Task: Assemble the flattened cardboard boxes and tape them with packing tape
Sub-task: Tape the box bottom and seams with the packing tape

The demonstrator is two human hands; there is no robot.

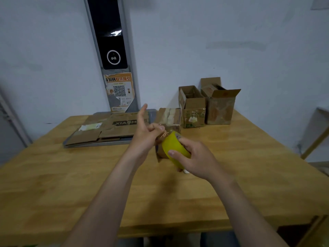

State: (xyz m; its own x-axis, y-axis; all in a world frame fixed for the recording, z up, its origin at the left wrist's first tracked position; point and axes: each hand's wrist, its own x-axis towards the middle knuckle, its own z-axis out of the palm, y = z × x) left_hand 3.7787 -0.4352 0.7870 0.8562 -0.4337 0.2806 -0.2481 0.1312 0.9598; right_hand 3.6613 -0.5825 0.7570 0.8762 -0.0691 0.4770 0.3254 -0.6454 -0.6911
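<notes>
Packing tape roll, yellow, held above the wooden table near its middle, directly over the near end of a small box that lies on the tabletop. The right hand grips the roll, thumb pressed on its outer face and the other fingers curled round the far side. The left hand pinches the tape end, a short clear strip drawn off the roll, between thumb and curled fingers, with the index finger straight and pointing upward. Two upright boxes stand at the far right of the table, already formed, their top flaps open. Flattened cardboard lies stacked at the far left, not yet assembled. Progress is judged as partial: the small box appears to be the one in hand for taping, and whether its seam is fully closed cannot be told; the flat pieces remain to be done.
</notes>
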